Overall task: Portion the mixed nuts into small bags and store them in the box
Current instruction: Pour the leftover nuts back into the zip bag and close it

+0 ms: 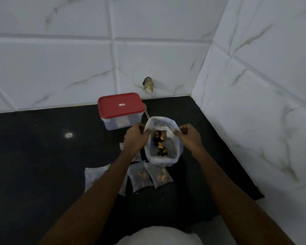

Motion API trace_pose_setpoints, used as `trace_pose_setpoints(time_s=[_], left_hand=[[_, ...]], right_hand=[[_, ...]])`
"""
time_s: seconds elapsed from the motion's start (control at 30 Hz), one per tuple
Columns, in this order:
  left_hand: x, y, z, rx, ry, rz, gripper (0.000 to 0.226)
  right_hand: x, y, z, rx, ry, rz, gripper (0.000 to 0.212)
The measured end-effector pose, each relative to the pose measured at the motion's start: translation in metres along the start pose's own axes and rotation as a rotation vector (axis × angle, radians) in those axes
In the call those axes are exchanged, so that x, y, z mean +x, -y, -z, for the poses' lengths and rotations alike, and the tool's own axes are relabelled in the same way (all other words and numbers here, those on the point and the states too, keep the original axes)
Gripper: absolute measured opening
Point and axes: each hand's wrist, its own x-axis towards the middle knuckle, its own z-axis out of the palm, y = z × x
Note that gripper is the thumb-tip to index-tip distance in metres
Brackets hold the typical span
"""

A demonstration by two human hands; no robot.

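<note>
A large clear plastic bag (173,157) stands open on the black counter (42,156), with mixed nuts (160,143) visible inside. My left hand (135,137) pinches the bag's left rim and my right hand (188,136) pinches its right rim, holding the mouth wide. Several small filled bags (149,175) lie flat on the counter in front of the big bag; my left forearm covers part of them. Behind the big bag stands a clear box (121,121) with a red lid (120,105) on it.
A wooden handle (146,112) pokes out from behind the box, to its right. White marble-look tiled walls meet in a corner at the back right. The counter's front right edge runs diagonally near my right forearm.
</note>
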Motion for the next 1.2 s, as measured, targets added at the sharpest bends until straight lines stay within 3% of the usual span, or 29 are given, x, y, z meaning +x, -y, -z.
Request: trace_pose_setpoints(time_s=[0.1,0.17,0.27,0.37,0.5,0.6,0.67,0.8,0.93,1.07,1.2], left_hand=[[-0.011,0.011,0.010,-0.062,0.037,0.154,0.033],[-0.017,0.015,0.018,-0.105,0.169,0.221,0.036],[-0.028,0.010,0.025,-0.210,0.435,0.226,0.027],[-0.032,0.002,0.026,-0.329,0.536,0.206,0.024],[-0.031,-0.008,0.015,-0.553,0.355,0.262,0.025],[-0.031,-0.008,0.005,-0.598,0.175,0.293,0.027],[-0.034,-0.007,0.001,-0.603,0.136,0.308,0.029],[-0.042,-0.007,0.002,-0.778,0.202,0.308,0.031],[-0.046,-0.007,0.008,-0.966,0.332,0.258,0.050],[-0.052,-0.012,0.003,-0.996,0.309,0.224,0.067],[-0.056,-0.018,-0.002,-1.077,0.258,0.231,0.071]], right_hand=[[-0.017,-0.004,0.012,0.055,0.105,-0.142,0.031],[-0.028,-0.010,0.022,0.113,0.199,-0.230,0.033],[-0.043,-0.014,0.028,0.116,0.382,-0.292,0.033],[-0.046,-0.012,0.023,0.171,0.419,-0.275,0.033],[-0.044,-0.004,0.018,0.511,0.291,-0.313,0.028],[-0.048,-0.006,0.021,0.676,0.421,-0.272,0.025],[-0.055,-0.009,0.023,0.676,0.512,-0.220,0.035],[-0.063,-0.011,0.018,0.706,0.463,-0.193,0.041],[-0.060,-0.008,0.010,0.776,0.268,-0.242,0.033],[-0.060,-0.003,0.004,0.822,0.083,-0.299,0.024],[-0.065,0.000,0.008,0.930,0.155,-0.347,0.035]])
